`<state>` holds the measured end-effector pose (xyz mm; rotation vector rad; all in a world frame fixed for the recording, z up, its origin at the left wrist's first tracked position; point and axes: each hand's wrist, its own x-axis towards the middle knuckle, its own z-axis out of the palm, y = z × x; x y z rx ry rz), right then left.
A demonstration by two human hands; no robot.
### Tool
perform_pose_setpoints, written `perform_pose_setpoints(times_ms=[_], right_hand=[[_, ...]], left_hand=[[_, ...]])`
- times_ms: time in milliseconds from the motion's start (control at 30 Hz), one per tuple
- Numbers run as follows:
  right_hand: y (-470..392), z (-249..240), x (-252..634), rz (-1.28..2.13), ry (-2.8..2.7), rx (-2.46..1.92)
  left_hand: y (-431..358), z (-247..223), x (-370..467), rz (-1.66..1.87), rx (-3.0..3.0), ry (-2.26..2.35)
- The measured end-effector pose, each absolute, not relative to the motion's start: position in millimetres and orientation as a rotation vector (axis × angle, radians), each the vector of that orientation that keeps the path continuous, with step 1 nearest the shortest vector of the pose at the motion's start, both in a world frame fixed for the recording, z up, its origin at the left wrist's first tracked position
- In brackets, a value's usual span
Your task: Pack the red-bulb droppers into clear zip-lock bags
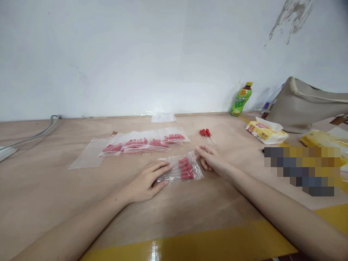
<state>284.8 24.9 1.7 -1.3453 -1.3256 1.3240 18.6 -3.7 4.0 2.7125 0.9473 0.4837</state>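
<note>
A clear zip bag (174,169) lies flat on the table, holding several red-handled thin sticks (186,168) side by side, handles toward its right end. Across the left end of this bag rests my left hand (148,181), its fingers stretched out and the thumb apart. My right hand (208,158) is at the bag's zip edge on the right, fingers bent and closed around that edge; the fingertips are partly hidden. Just beyond it lie 3 loose red-handled sticks (208,133) with thin pale shafts.
Behind my hands, overlapping filled zip bags (141,143) form a row, with flat clear bags (87,155) at their left. A small white packet (163,117) sits by the wall. Rightward stand a green drink bottle (241,99), a tissue pack (266,131) and a beige handbag (304,105).
</note>
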Motion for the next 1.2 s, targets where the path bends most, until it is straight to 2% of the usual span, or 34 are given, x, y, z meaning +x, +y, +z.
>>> perform_pose_setpoints(times_ms=[200, 333, 567, 700, 800, 900, 1000, 1067, 1133, 1200], right_hand=[[15.2, 5.4, 278.6, 1.655, -1.580, -1.028], [15.1, 18.4, 297.7, 1.794, -1.491, -0.929], [46.3, 56.3, 311.8, 1.419, -0.907, -0.941], [81.5, 47.3, 280.6, 1.378, -0.678, -0.887], [102.3, 32.5, 258.5, 1.433, -0.619, -1.008], [110.0, 24.3, 251.4, 1.491, -0.655, -1.088], [108.2, 25.2, 262.1, 1.659, -0.776, -1.243], [106.3, 28.1, 275.5, 1.721, -1.065, -1.422], [105.7, 30.1, 289.9, 1.485, -1.414, -1.574], [106.5, 29.4, 302.9, 0.962, -1.565, -1.681]], left_hand=[[-4.5, 4.8, 19.0, 0.476, 2.713, 0.928], [-5.6, 6.3, 19.9, 0.602, 2.757, 0.935], [-0.8, 4.0, 21.0, 0.997, 2.767, 1.212], [11.6, 11.4, 13.6, 1.335, 2.645, 1.593], [31.1, 22.7, -9.8, 1.434, 2.480, 1.978], [54.8, 31.3, -51.2, 1.190, 2.203, 2.459], [72.3, 30.7, -99.4, 0.982, 2.058, 2.576], [78.5, 24.8, -126.9, 0.792, 2.005, 2.585], [82.3, 16.7, -146.5, 0.611, 1.977, 2.565], [86.0, 9.3, -157.3, 0.456, 1.997, 2.508]])
